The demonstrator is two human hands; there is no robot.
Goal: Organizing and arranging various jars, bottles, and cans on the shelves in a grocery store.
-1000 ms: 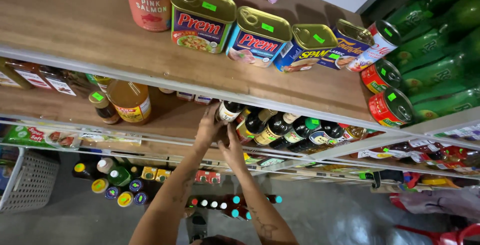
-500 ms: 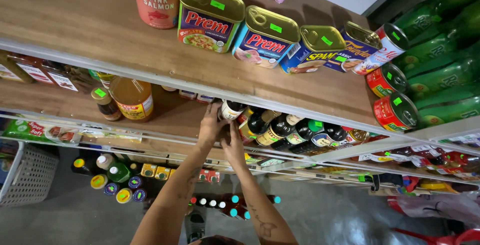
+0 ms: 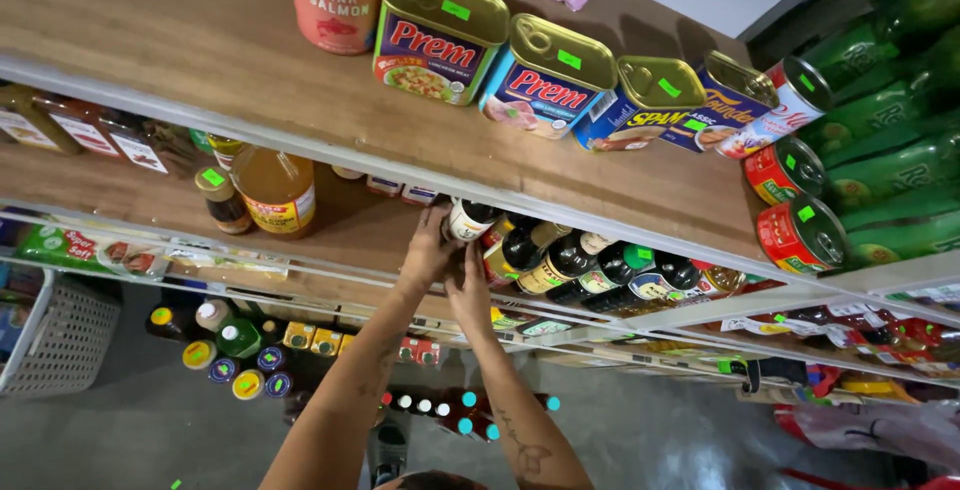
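Both my arms reach from below into the middle shelf. My left hand (image 3: 430,250) is wrapped around a dark sauce bottle with a white label (image 3: 470,220), which lies at the left end of a row of similar dark bottles (image 3: 580,265). My right hand (image 3: 468,285) sits just beneath and beside the left hand, fingers pressed up against the same bottle's lower side. The bottle's far end is hidden under the edge of the shelf above.
The top wooden shelf (image 3: 200,60) carries rectangular meat tins (image 3: 440,35), a pink salmon can (image 3: 338,0) and round red cans (image 3: 800,235). Green bottles (image 3: 880,110) stand at right. An amber jar (image 3: 275,190) sits left of my hands. A white basket (image 3: 55,340) is at lower left.
Both hands stay on the dark bottle and have pushed slightly deeper into the shelf. The view has shifted a little.
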